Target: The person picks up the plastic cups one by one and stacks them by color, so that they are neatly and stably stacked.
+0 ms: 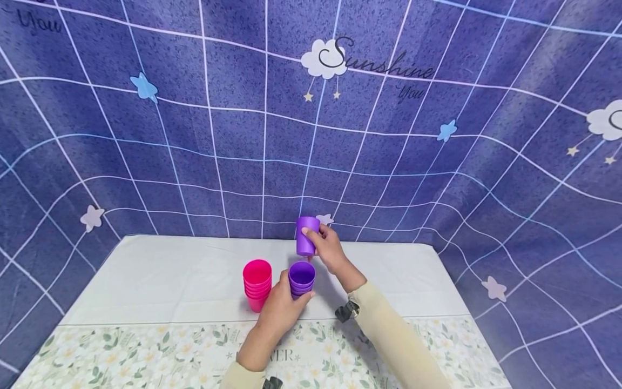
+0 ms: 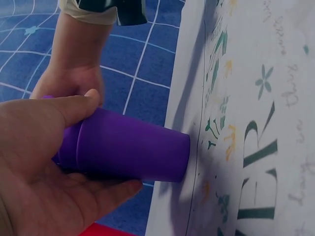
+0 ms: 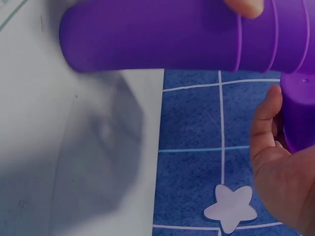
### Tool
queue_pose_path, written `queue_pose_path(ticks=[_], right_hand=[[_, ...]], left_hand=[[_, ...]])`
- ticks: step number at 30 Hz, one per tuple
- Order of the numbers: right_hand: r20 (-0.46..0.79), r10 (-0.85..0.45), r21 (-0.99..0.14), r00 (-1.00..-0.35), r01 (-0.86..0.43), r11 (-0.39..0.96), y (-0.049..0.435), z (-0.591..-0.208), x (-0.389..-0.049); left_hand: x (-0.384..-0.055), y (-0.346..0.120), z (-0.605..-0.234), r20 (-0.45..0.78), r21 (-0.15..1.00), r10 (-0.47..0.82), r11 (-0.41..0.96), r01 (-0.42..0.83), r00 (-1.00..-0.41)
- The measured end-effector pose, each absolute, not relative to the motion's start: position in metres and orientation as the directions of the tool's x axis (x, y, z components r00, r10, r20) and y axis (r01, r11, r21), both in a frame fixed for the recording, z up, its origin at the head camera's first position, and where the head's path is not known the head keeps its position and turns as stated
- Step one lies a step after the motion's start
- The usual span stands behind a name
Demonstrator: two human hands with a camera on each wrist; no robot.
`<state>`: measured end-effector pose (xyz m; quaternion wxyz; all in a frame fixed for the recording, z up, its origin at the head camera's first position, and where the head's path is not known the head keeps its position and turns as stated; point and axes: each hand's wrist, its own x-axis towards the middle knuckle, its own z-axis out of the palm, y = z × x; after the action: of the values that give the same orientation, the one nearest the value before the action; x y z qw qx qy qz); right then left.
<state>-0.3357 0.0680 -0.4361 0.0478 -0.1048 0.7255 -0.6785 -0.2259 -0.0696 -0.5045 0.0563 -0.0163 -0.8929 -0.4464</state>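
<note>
My left hand (image 1: 283, 306) grips a stack of nested purple cups (image 1: 302, 274), mouths facing up. In the left wrist view its thumb and fingers wrap the stack (image 2: 133, 145). Just above and behind, my right hand (image 1: 330, 248) holds a single purple cup (image 1: 305, 236), its thumb across the side. Part of that cup (image 3: 299, 115) shows at the edge of the right wrist view, apart from most of the stack (image 3: 147, 37). Left of my left hand stands a stack of pink cups (image 1: 257, 281), mouths up.
The cups are over a table with a white cloth (image 1: 184, 275) and a floral printed strip (image 1: 160, 351) along its front. A blue gridded curtain (image 1: 243, 135) with clouds and stars rises behind the table and at both sides.
</note>
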Motion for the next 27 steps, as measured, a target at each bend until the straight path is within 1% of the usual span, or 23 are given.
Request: queue_pose_path(ticks=[5, 12, 27], right_hand=[[0.102, -0.201, -0.991, -0.974, -0.118, 0.069, 0.067, -0.432, -0.328], [0.148, -0.179, -0.987, -0.973, -0.157, 0.038, 0.066, -0.428, -0.321], [0.204, -0.189, -0.969, -0.96, -0.225, 0.098, 0.067, -0.423, -0.307]], left_hand=[[-0.226, -0.069, -0.505, 0.107, 0.788, -0.015, 0.61, 0.076, -0.994], [-0.226, -0.07, -0.506, 0.106, 0.785, -0.008, 0.614, 0.078, -0.994], [-0.226, -0.07, -0.505, 0.127, 0.783, 0.001, 0.614, 0.101, -0.992]])
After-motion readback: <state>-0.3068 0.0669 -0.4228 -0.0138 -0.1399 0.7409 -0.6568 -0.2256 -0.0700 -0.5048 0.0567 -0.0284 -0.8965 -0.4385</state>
